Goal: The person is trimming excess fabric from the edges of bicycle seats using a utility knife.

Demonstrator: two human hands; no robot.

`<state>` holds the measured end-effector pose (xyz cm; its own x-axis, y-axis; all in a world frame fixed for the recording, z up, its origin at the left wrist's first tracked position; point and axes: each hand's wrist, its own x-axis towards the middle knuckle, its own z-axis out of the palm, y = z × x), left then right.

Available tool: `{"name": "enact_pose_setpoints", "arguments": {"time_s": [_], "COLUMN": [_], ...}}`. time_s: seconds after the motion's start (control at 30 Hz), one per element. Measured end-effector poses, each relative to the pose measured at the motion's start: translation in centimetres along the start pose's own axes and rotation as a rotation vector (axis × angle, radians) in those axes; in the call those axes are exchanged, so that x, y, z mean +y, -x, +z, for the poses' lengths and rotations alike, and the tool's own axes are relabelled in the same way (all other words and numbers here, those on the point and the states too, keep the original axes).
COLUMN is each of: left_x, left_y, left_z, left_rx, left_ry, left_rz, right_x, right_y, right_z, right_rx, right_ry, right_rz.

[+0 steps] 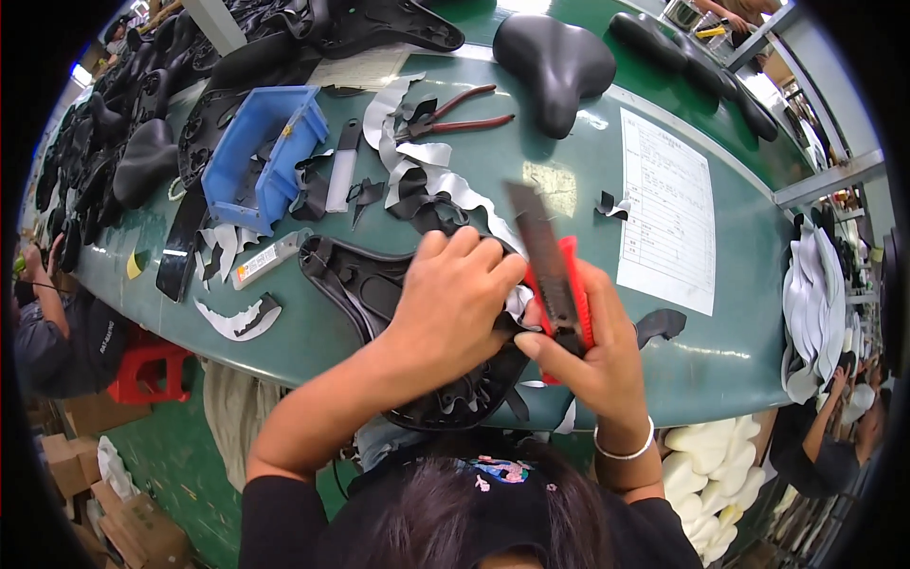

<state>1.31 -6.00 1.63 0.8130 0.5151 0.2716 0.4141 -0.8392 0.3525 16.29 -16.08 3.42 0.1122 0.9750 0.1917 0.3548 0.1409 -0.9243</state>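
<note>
A black bicycle saddle lies underside up at the table's near edge, its narrow nose toward the left. My left hand is closed over its middle, pinching a strip of white-backed black cover material at the saddle's far right side. In my right hand is a red utility knife, its long dark blade extended and pointing up and away. My right thumb is close to that strip. Both hands partly hide the saddle, and where the cover is cut cannot be seen.
Beyond the saddle lie cover scraps, red-handled pincers and a blue bin. A blade case lies left. Farther off are a finished saddle and a printed sheet. Co-workers are at both sides.
</note>
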Motion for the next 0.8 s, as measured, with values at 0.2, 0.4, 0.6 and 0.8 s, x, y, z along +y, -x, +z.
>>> {"name": "enact_pose_setpoints", "arguments": {"time_s": [0.2, 0.4, 0.6, 0.8], "left_x": [-1.4, -1.3, -2.6, -5.3], "left_y": [-0.6, -0.6, 0.0, -4.1], "left_z": [1.4, -0.3, 0.1, -0.2], "left_rx": [0.024, 0.211, 0.349, 0.295], "left_ry": [0.381, 1.248, 1.895, -0.107], "left_rz": [-0.077, -0.469, -0.024, 0.031], "right_x": [4.5, 3.2, 1.5, 1.8], "right_y": [2.4, 6.4, 5.6, 0.1], "right_z": [-4.8, -1.9, 0.5, -1.5], "right_rx": [-0.062, -0.183, -0.04, -0.077], "right_ry": [0.448, 0.904, 0.819, 1.027], "right_rz": [-0.18, 0.036, 0.131, 0.07]}}
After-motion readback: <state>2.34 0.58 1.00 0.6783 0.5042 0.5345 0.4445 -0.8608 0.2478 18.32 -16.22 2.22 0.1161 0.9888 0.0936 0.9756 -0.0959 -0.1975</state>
